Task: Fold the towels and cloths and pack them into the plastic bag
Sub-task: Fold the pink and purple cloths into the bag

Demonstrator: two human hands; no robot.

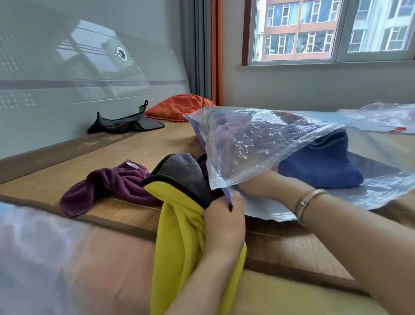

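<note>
A clear plastic bag [258, 143] lies open on the bed with a folded blue towel [324, 162] inside it. My right hand [261, 185] reaches into the bag's mouth and lifts its upper flap. My left hand [223, 221] grips a yellow and grey cloth [178, 210] with a black border, and its thumb pinches the bag's near edge. A crumpled purple towel [111, 186] lies on the mat to the left.
The bed is covered by a woven mat [52, 176]. An orange pillow [179, 107] and a dark cloth [123, 124] sit by the headboard. A second plastic bag [393, 118] lies at the far right below the window. A blurred plastic sheet [20, 244] fills the near left.
</note>
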